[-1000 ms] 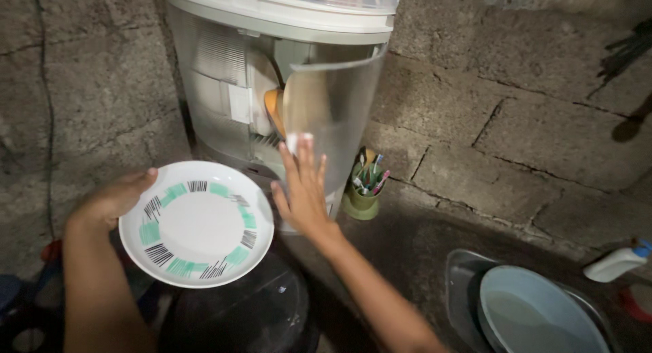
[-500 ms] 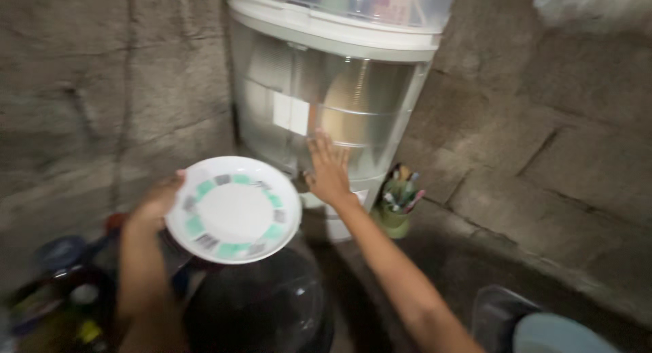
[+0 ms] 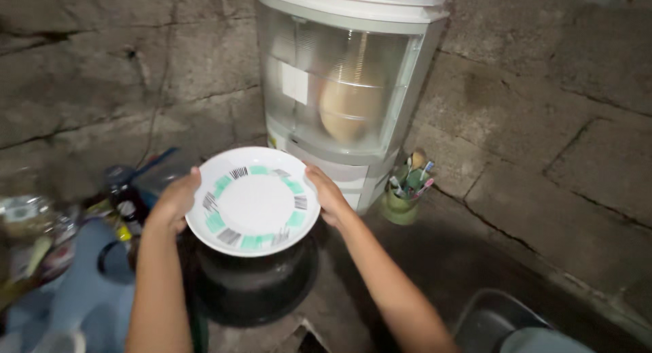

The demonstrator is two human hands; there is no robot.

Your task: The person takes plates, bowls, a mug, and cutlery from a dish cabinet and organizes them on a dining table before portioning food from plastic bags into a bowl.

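I am holding a white plate with green and black markings around its rim, gripping it with both hands at once. My left hand is curling around the plate's left edge, thumb lying on the rim, and my right hand is clasping the right edge the same way, fingers tucked underneath where I cannot see them. The plate is tilting slightly toward me, hovering just above a dark round pot that is sitting on the concrete counter. Right behind the plate, against the rough block wall, a pale plastic dish cabinet is standing with its clear curved door closed; tan dishes are showing through it. A green cup of toothbrushes is standing by the cabinet's right foot. Bottles and jars are crowding the counter's left edge, blurred.
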